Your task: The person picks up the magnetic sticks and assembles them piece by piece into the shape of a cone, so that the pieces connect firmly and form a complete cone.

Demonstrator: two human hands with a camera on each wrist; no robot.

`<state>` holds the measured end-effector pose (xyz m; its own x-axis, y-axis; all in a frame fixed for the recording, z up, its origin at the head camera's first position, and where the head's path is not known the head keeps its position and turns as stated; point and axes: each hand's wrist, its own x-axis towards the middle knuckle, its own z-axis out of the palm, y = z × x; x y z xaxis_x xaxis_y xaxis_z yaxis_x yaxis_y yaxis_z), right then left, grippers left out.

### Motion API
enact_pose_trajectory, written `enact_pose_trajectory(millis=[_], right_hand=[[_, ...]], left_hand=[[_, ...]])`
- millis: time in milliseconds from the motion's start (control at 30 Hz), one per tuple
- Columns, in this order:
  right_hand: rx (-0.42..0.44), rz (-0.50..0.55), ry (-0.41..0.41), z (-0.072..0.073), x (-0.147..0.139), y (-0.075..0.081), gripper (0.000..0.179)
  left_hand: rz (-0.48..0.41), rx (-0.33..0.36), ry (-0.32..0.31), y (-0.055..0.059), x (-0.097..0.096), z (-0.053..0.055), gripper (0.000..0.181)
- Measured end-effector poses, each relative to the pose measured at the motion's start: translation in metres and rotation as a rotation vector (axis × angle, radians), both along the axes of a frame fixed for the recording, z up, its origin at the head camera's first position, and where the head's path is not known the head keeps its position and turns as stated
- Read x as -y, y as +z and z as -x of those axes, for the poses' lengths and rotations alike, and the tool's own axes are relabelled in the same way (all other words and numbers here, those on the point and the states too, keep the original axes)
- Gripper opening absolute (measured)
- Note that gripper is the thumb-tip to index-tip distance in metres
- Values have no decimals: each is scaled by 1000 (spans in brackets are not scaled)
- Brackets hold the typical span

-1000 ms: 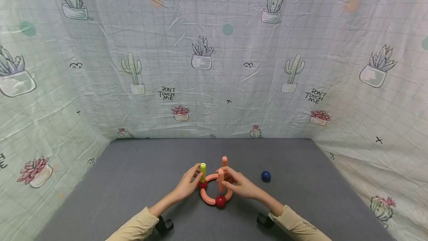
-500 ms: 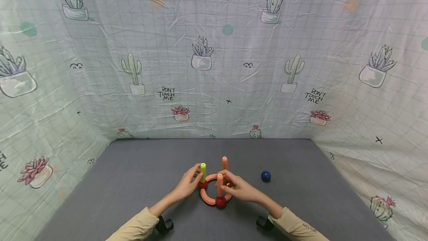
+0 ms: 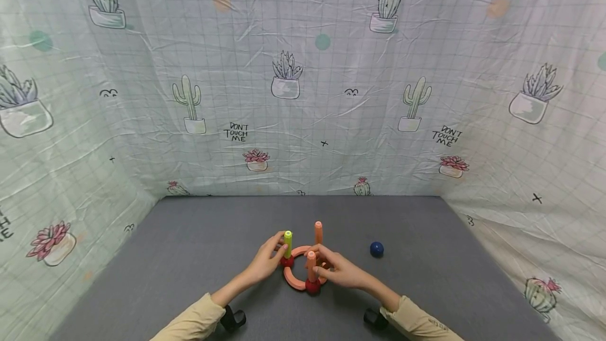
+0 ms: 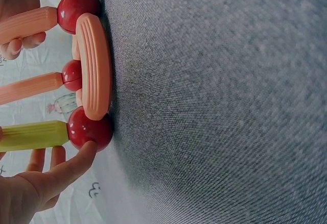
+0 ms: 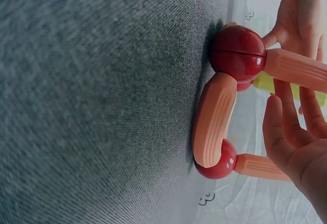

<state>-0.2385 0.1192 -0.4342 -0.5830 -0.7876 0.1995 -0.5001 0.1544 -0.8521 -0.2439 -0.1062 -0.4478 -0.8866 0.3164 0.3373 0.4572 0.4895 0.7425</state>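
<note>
A ring of curved orange bars (image 3: pixel 293 280) with red balls lies on the table, upright sticks rising from it. Around the front orange stick (image 3: pixel 311 264) curl the fingers of my right hand (image 3: pixel 343 270); its lower end sits at the front red ball (image 5: pixel 237 53). My left hand (image 3: pixel 260 262) holds the yellow-green stick (image 4: pixel 36 136) on the ring's left side, one digit pressing the red ball (image 4: pixel 91 128) beneath it. Another orange stick (image 3: pixel 319 231) stands at the back, on a smaller-looking red ball (image 4: pixel 72 75). My right fingers partly hide the ring's right side.
A blue ball (image 3: pixel 376 249) lies on the grey table (image 3: pixel 213 236), right of the ring. Black wrist straps (image 3: pixel 233 318) show below both forearms. A cactus-print curtain (image 3: pixel 303 120) surrounds the table at the back and sides.
My right hand has lowered the front orange stick toward me, from above the ring down onto the front red ball. The left hand and yellow-green stick have stayed put.
</note>
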Motion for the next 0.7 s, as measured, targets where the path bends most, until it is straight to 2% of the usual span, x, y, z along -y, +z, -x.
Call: enact_pose_trajectory(millis=[100, 233, 333, 700], right_hand=[[-3, 6, 2, -2, 0, 3, 35], [-1, 3, -5, -3, 0, 5, 35], [7, -1, -6, -2, -1, 4, 36], [4, 9, -18, 13, -2, -20, 39]], left_hand=[[-3, 3, 16, 3, -3, -3, 32], [2, 10, 17, -14, 1, 10, 34], [-7, 16, -7, -18, 4, 14, 35], [-57, 59, -77, -17, 8, 15, 36]])
